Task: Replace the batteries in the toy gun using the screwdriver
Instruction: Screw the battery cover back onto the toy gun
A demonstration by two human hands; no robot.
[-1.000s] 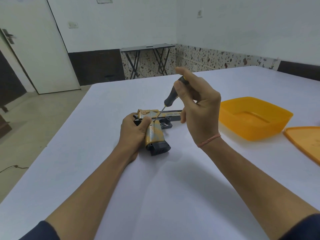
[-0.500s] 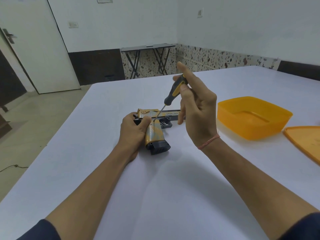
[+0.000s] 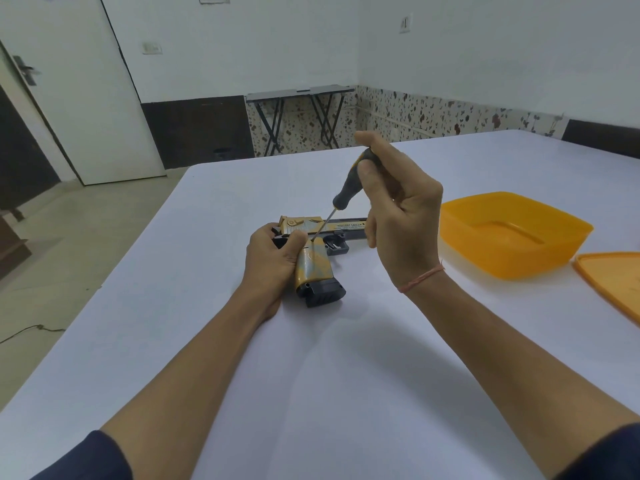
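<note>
Right grip has recurled round screwdriver, left grip clasps toy gun; unscrewing apparently under way, steady downward turns needed.

- The toy gun lies flat on the surface, barrel to the right and grip toward the person.
- The left hand holds the toy gun's left end.
- The screwdriver slants above the toy gun with its tip on the top of the grip. The right hand holds its handle from the right.
- A tub stands to the right, apart from the toy gun.
- A lid lies just right of the tub.
- A folding table stands behind the surface, at the far wall.
</note>
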